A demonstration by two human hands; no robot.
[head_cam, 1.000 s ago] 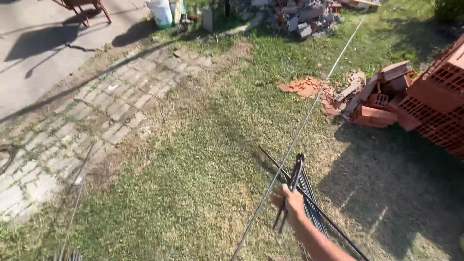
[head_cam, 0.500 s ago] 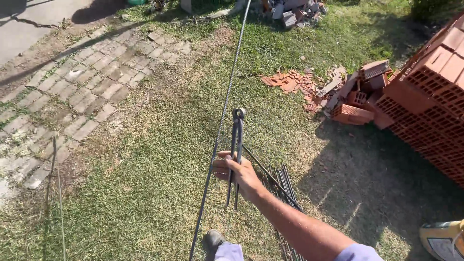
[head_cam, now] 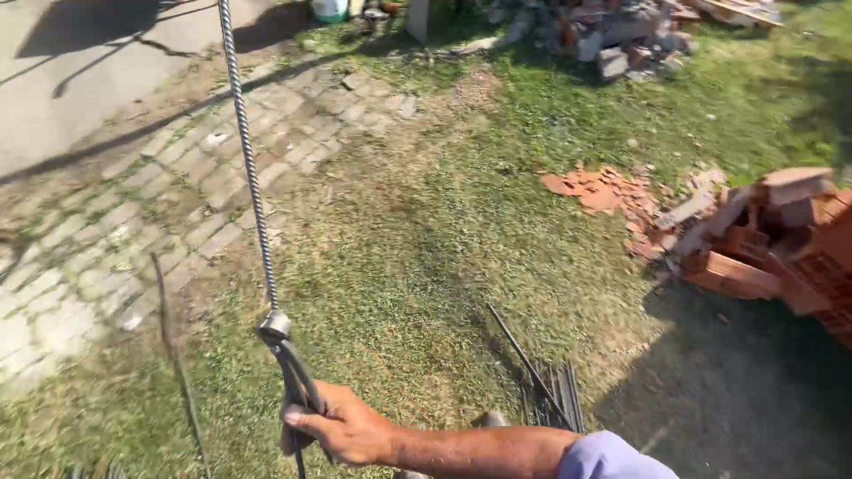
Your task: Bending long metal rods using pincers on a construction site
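**Pincers closed on a ribbed steel bar**

Clearly the fingers (head_cam: pixel 306 417) of the right hand (head_cam: pixel 342 432) are wrapped tight round the two handles of a pair of dark pincers (head_cam: pixel 288 368), pressing them together. Just above the hand, the pincer head (head_cam: pixel 273 326) bites on a long ribbed steel bar (head_cam: pixel 247 168), which runs up from the head and out at the top edge of the view. The left hand is not in view.

To do this well, I judge the handles should stay squeezed evenly and the head square to the bar, so the bite does not slip along the ribs.

Right of the bar, on the grass (head_cam: pixel 426 266), lies a bundle of short rods (head_cam: pixel 550 395); farther right stand stacked red bricks (head_cam: pixel 781 239). Left of the bar runs a brick-paved path (head_cam: pixel 115 231).
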